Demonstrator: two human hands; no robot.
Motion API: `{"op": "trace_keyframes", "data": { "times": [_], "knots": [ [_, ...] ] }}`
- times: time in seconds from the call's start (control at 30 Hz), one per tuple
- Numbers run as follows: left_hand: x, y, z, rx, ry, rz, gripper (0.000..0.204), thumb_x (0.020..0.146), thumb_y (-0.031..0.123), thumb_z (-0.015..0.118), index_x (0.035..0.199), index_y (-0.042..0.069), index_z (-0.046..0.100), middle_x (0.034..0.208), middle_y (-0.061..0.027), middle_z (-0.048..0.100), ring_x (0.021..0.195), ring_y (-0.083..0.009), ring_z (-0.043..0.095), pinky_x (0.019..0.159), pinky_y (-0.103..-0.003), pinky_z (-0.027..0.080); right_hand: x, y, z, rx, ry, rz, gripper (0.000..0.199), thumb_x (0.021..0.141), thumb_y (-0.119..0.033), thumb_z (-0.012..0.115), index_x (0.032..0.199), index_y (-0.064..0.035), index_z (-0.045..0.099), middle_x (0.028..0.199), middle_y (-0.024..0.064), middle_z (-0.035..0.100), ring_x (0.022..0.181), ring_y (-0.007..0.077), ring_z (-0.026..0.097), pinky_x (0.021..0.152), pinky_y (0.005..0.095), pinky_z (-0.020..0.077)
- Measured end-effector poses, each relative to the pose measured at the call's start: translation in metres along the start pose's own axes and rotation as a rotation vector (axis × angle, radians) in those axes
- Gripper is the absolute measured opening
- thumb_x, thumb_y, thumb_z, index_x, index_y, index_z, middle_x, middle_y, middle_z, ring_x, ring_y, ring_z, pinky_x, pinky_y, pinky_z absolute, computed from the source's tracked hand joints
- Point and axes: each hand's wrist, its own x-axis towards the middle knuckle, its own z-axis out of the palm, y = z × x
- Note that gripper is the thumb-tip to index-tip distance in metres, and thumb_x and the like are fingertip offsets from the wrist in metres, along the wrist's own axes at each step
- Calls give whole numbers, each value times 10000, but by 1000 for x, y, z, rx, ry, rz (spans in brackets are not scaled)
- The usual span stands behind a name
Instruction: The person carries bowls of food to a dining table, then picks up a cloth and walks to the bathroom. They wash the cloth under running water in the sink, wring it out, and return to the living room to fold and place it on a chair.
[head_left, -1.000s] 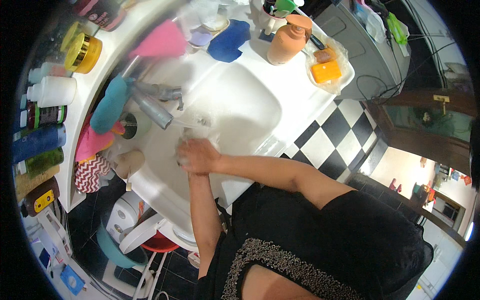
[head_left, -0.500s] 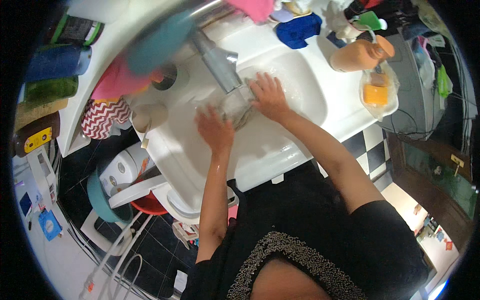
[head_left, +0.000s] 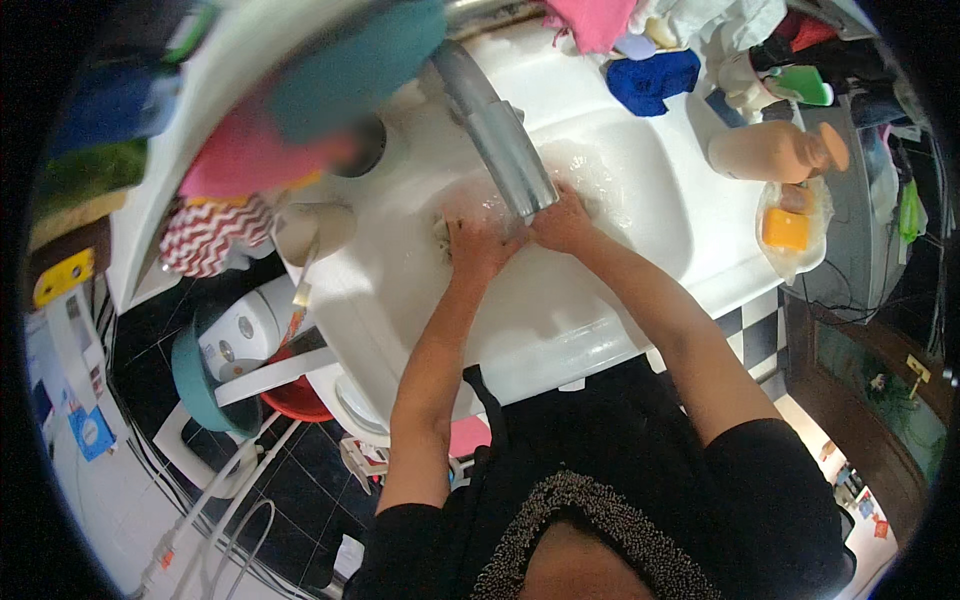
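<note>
Both of my hands are down in the white sink, close together under the mouth of the grey metal faucet. My left hand is closed and pressed down at the water. Beside its fingers shows a bit of wet greyish cloth, mostly hidden by the hand and water. To the right of the faucet mouth, my right hand is bunched with its fingers in the foamy water. Whatever lies under these fingers is hidden by the hand and faucet.
A peach pump bottle and an orange soap bar on plastic stand on the right rim. A blue cloth lies at the back. A beige cup with a brush sits on the left rim. Pink and teal fabric hangs at upper left.
Both hands have gone from spread fingers around the greyish cloth to closed and lower in the water, nearer each other. The view has shifted, and more foamy water shows around them.
</note>
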Motion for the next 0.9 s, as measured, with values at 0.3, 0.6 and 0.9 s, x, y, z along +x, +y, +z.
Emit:
{"op": "trace_keyframes", "data": {
  "times": [0.3, 0.6, 0.9],
  "knots": [
    [-55, 21, -55, -1644, -85, -1145, 697, 860, 603, 458, 1346, 105, 414, 1312, -130, 479, 1226, -345, 415, 982, -582, 309, 10, -40, -6, 262, 11, 468, 496, 702, -191, 655, 1171, -128, 507, 1107, 163, 530, 997, 332, 550, 806, 457, 467],
    [-63, 46, -92, -2351, -427, -458, 589, 902, 501, 460, 1216, 4, 481, 1058, -191, 604, 893, -309, 619, 847, -411, 504, -55, -159, -198, 346, -311, -300, 297, 694, -141, 632, 981, -87, 577, 938, 147, 567, 855, 344, 595, 736, 453, 488],
    [-63, 101, -93, -2671, -593, -326, 718, 886, 633, 323, 1311, 64, 430, 1304, -119, 490, 1134, -279, 536, 964, -378, 440, 10, -16, -173, 792, -544, 330, 316, 848, -306, 594, 1029, -53, 653, 997, 131, 651, 897, 231, 604, 808, 325, 465]
  ]
}}
